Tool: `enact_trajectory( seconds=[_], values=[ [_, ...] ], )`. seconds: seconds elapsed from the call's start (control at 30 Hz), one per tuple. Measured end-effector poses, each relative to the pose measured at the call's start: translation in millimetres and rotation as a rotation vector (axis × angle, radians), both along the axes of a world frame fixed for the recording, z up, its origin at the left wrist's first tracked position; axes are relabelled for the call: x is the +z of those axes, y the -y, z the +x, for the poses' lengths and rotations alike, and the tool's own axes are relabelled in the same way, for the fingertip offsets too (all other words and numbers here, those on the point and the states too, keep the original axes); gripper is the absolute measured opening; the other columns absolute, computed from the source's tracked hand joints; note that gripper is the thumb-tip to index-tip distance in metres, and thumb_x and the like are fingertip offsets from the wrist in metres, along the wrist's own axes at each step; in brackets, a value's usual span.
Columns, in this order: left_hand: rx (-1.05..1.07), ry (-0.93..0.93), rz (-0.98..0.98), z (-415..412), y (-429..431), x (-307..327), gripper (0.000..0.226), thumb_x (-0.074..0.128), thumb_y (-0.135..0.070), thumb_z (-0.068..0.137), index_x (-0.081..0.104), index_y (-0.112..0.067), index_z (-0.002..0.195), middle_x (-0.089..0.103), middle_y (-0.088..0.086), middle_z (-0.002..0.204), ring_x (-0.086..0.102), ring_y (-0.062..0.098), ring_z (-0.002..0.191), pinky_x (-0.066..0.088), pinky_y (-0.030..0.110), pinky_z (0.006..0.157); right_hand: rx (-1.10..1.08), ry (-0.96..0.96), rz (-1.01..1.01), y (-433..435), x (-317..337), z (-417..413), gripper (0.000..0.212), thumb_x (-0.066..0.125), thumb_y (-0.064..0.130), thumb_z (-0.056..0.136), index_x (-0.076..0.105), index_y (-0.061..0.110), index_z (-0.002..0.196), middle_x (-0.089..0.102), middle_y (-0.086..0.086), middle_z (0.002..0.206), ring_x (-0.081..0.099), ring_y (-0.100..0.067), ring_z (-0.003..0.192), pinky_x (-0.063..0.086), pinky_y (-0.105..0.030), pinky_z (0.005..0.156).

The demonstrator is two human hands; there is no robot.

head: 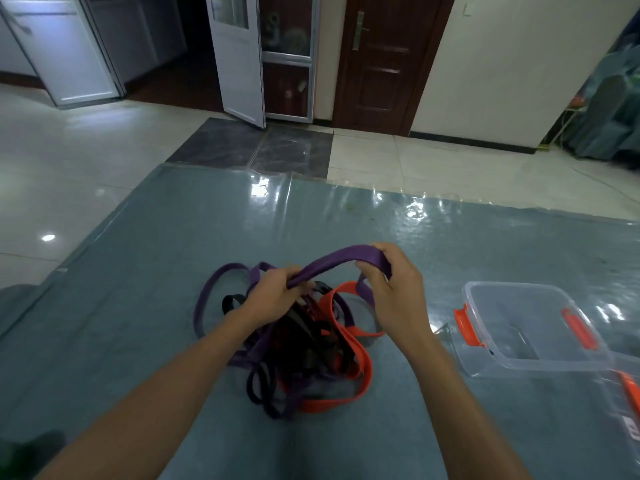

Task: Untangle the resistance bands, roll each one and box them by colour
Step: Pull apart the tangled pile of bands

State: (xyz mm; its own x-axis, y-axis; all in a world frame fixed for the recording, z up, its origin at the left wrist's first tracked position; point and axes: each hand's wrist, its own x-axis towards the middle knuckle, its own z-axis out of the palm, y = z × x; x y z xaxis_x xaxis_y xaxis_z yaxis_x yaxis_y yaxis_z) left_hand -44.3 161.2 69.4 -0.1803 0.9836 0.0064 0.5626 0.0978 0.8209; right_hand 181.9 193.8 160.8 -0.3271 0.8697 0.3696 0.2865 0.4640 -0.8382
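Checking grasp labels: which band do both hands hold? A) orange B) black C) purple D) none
C: the left hand and right hand both grip the purple band, which arches above the pile.

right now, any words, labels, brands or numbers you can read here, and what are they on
None can be read in this view.
On the second box at the right edge, a white label: blurred and cut off by the frame, unreadable.
No print shows on the purple band, orange band, black bands or clear box.
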Motion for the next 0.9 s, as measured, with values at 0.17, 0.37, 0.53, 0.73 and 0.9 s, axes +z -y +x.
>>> enact_trajectory(
  seconds=[0.17, 0.37, 0.53, 0.73, 0.9],
  values=[
    [0.046, -0.039, 0.134, -19.5, -25.1, 62.2, 0.011, 0.066, -0.021, 0.098, 0.068, -0.029, 0.090, 0.069, -0.003, 0.071, 0.061, 0.000, 0.061, 0.049, 0.027, 0.066, -0.069, 0.029, 0.025, -9.7, -3.2, 12.0, 0.014, 0.068, 0.016, 0.093, 0.063, 0.025, 0.102, 0.066, 0.004, 0.088, 0.060, -0.005, 0.078, 0.042, -0.010, 0.069],
    [0.057, -0.060, 0.424, -15.7, -44.8, 157.3, 0.040, 0.060, -0.002, 0.095, 0.059, -0.040, 0.084, 0.066, -0.024, 0.076, 0.062, -0.008, 0.070, 0.047, 0.008, 0.062, -0.045, 0.022, 0.050, -18.2, 9.3, 11.0, 0.023, 0.064, 0.020, 0.097, 0.061, 0.034, 0.114, 0.065, 0.016, 0.092, 0.062, -0.008, 0.085, 0.046, -0.014, 0.074],
    [0.070, -0.066, 0.386, -8.3, -33.5, 139.7, 0.035, 0.061, 0.003, 0.090, 0.063, -0.032, 0.087, 0.065, -0.013, 0.070, 0.063, 0.002, 0.064, 0.051, 0.016, 0.059, -0.051, 0.007, 0.026, -15.2, 3.3, 5.7, 0.023, 0.064, 0.018, 0.096, 0.062, 0.031, 0.114, 0.062, 0.023, 0.082, 0.060, 0.001, 0.073, 0.043, -0.007, 0.067],
    [-0.014, -0.210, 0.136, -12.7, -5.7, 70.5, 0.009, 0.068, -0.009, 0.088, 0.064, -0.014, 0.083, 0.067, 0.002, 0.074, 0.060, 0.016, 0.070, 0.049, 0.037, 0.065, -0.030, 0.251, -0.218, -4.3, -38.1, 4.4, 0.064, 0.074, 0.008, 0.084, 0.049, 0.024, 0.141, 0.064, 0.005, 0.119, 0.063, -0.013, 0.102, 0.050, -0.026, 0.088],
    [-0.119, -0.433, -0.019, 2.8, 15.5, 42.4, 0.010, 0.067, -0.030, 0.084, 0.061, -0.024, 0.090, 0.071, 0.003, 0.091, 0.066, 0.026, 0.088, 0.053, 0.043, 0.073, 0.096, 0.412, -0.192, 16.5, -66.7, -21.1, 0.091, 0.082, 0.021, 0.076, 0.035, 0.022, 0.154, 0.056, -0.006, 0.140, 0.054, -0.024, 0.124, 0.040, -0.025, 0.102]
  ],
)
